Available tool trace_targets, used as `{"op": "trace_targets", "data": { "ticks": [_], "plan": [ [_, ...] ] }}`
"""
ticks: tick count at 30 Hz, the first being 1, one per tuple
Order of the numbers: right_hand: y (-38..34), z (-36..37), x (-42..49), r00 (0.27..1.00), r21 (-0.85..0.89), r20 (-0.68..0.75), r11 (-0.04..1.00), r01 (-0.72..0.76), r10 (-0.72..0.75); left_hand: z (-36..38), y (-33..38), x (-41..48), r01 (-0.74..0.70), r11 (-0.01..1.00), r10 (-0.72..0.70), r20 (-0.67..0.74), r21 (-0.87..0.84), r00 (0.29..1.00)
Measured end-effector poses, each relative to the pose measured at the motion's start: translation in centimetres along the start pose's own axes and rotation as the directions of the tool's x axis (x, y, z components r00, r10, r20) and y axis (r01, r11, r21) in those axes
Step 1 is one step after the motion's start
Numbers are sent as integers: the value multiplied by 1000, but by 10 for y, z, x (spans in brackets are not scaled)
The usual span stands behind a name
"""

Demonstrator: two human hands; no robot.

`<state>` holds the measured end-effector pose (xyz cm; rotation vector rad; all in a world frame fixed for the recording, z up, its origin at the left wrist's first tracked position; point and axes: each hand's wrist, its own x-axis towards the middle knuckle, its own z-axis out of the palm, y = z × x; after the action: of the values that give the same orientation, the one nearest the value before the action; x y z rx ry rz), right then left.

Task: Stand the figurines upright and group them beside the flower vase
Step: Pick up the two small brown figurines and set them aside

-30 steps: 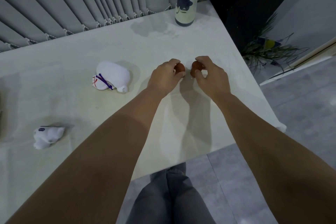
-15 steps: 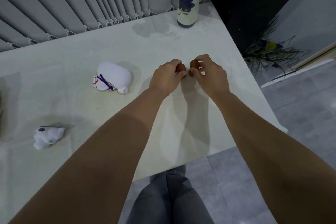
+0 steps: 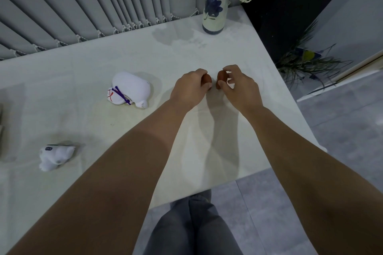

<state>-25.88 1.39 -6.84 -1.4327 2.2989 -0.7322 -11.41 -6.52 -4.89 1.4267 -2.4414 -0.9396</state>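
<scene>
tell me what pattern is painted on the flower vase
Dark blue flowers and leaves on a cream body, with a blue band at the base: the flower vase, head view.

Views: one only, the wide-angle camera on my head; nothing to share with a second view.
Position: above the near edge of the table (image 3: pixel 238 151), over my own legs (image 3: pixel 192 227).
Direction: forward and steeply down, along both my forearms toward the far blinds (image 3: pixel 83 6).
Nearness: my forearms fill the lower frame; my left hand (image 3: pixel 189 89) and right hand (image 3: pixel 238 87) sit mid-frame, the flower vase (image 3: pixel 214 8) well beyond at the top.
Framing: the table's right edge and the floor (image 3: pixel 342 130) show; the left side is cut off.
Distortion: straight edges bow near the borders.
</scene>
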Motion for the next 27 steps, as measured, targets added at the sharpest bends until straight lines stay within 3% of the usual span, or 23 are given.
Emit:
{"op": "trace_targets", "data": {
  "ticks": [14,22,27],
  "plan": [
    [-5,-3,0,1000,-37,-20,999,-8,7,-5,-1,-5,17,1000,-16,35,-23,999],
    [-38,-14,-10,959,-71,-265,994,87,-103,-22,-20,-47,-12,1000,13,-161,9,987],
    [-79,2,-28,958,-85,-190,975,203,-216,-42,-57,-98,35,998,-21,-287,44,958]
  ]
}}
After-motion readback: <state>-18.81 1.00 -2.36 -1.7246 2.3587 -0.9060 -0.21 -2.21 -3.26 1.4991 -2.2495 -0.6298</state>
